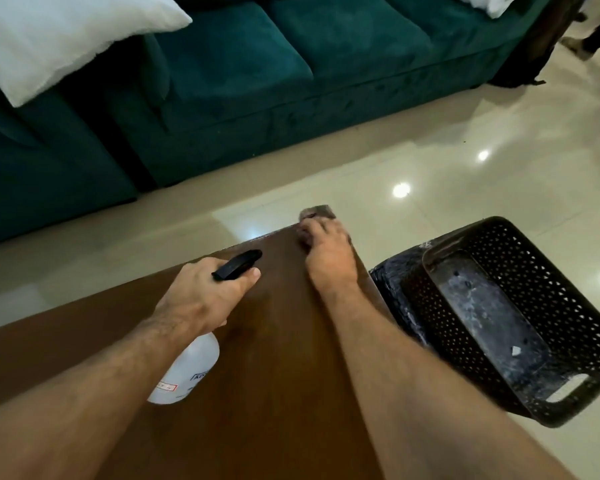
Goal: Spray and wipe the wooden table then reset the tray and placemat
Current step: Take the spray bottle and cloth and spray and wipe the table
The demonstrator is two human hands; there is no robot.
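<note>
A white pillow [66, 39] lies on the green sofa [222, 81] at far left. Nearer, the left hand [201, 292] grips the neck of a spray bottle [191, 372], fingers curled round it under the black nozzle, above the wooden table [274, 358]. The right hand [326, 251] presses a dark cloth [317, 214] onto the table's far corner, fingers bent over it and close together. Just right of the table, on the shiny tiled floor [465, 150], the black perforated tray [499, 317] sits tilted on a dark placemat [392, 275].
</note>
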